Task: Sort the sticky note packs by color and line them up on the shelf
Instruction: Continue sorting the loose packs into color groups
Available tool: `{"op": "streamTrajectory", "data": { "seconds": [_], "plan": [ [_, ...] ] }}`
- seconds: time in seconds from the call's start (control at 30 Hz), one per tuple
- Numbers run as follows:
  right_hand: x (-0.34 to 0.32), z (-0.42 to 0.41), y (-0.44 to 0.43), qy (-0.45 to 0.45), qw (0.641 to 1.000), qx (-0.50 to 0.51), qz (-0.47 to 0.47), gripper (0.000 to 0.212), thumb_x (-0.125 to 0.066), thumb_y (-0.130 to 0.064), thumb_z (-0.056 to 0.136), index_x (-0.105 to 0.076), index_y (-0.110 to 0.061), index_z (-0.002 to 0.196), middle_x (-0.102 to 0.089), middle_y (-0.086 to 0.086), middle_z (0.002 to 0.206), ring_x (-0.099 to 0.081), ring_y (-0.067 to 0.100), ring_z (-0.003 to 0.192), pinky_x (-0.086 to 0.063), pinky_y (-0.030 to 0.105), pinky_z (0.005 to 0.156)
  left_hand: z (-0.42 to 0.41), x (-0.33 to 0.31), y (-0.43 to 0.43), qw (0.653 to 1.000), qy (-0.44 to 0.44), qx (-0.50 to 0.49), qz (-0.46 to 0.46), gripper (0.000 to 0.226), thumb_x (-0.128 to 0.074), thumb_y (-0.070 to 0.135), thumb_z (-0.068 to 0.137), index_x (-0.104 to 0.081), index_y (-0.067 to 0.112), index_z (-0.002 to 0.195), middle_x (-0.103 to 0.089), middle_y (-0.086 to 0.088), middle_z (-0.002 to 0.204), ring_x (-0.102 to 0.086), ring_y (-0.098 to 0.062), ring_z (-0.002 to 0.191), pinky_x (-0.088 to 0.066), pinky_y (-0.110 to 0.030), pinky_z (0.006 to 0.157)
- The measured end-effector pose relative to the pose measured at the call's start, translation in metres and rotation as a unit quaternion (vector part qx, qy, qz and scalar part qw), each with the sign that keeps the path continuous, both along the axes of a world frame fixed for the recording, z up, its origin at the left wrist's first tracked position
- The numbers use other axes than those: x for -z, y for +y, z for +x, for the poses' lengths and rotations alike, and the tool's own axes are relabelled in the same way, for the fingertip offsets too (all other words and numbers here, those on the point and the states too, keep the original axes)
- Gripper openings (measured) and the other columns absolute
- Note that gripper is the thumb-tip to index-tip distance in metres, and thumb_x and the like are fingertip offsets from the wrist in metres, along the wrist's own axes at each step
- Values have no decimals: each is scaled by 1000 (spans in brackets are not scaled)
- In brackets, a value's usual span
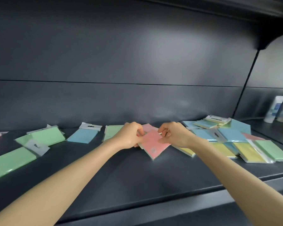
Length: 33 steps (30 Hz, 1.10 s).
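Dark shelf, near left: green packs grouped, seemingly sorted. Centre: pink sticky note pack, tilted, pinched at its far edge by left hand and right hand, likely for placing. Right, farther: unsorted mixed pile.

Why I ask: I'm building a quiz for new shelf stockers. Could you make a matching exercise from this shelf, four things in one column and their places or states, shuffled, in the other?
Things
1. pink sticky note pack
2. lone blue sticky note pack
3. yellow sticky note pack
4. white tubes

Places or states
a. standing upright at the far right
b. lying flat, left of the held pack
c. gripped by the left hand and the right hand
d. in the jumbled pile on the right

Pairs: 1-c, 2-b, 3-d, 4-a
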State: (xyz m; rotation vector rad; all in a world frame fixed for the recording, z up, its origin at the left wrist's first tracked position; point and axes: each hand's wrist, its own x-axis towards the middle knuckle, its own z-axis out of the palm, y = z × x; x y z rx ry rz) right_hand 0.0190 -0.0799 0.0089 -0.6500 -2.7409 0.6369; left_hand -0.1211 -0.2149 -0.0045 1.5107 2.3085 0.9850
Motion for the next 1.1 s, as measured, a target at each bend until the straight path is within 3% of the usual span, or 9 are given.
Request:
{"op": "streamTrajectory", "data": {
  "seconds": [0.1,0.17,0.3,0.4,0.57,0.7,0.97,1.1],
  "plan": [
    [11,4,3,-22,999,-31,27,27,-64,-9,83,-64,-9,110,-59,2,94,-51,15,82,-38,20,69,10,5,3,996,68,-32,-45,19,-67,23,85,-66,9,96,-63,-3,80,-61,-21,71,-49,-30,67],
    [11,10,8,-14,998,-45,45,24,-60,-8,84,-65,-9,108,-60,3,95,-52,15,84,-38,20,71,18,3,3,987,127,-68,-69,20,-66,27,84,-65,12,97,-64,-3,89,-62,-23,84,-50,-35,73],
    [0,31,25,27,995,-51,77,23,-67,-12,80,-66,-7,103,-56,0,93,-56,18,83,-42,25,73,40,-6,5,974,191,-115,-35,21,-61,30,86,-63,17,102,-58,1,103,-57,-22,97,-48,-37,81],
    [-5,52,43,37,994,-36,92,25,-67,-19,83,-64,-11,107,-55,0,105,-57,19,95,-44,27,82,62,-8,16,975,199,-95,3,20,-58,28,88,-62,18,106,-57,2,106,-55,-21,100,-46,-35,82],
    [-7,91,71,8,995,19,96,31,-66,-27,84,-62,-14,112,-55,1,115,-54,19,102,-42,29,83,94,-9,52,979,200,-14,-31,31,-59,34,88,-59,19,115,-56,2,114,-54,-17,107,-45,-36,90],
    [1,121,90,-55,993,65,80,45,-69,-38,81,-59,-17,119,-55,1,125,-49,20,116,-41,30,92,113,-1,82,972,204,33,-110,33,-56,39,90,-57,12,108,-53,1,99,-50,-22,96,-41,-32,75],
    [12,154,106,-157,983,92,39,63,-71,-43,78,-45,-28,134,-47,-1,137,-38,22,128,-36,39,104,125,13,111,961,219,21,-168,44,-50,47,90,-53,10,113,-58,-8,119,-52,-32,112,-42,-38,87],
    [14,154,108,-155,984,92,9,66,-68,-48,80,-41,-32,138,-36,-3,145,-22,20,137,-29,37,106,123,14,116,968,198,-1,-156,48,-57,53,85,-54,13,110,-59,-6,117,-50,-32,111,-38,-36,83]
  ]
}}
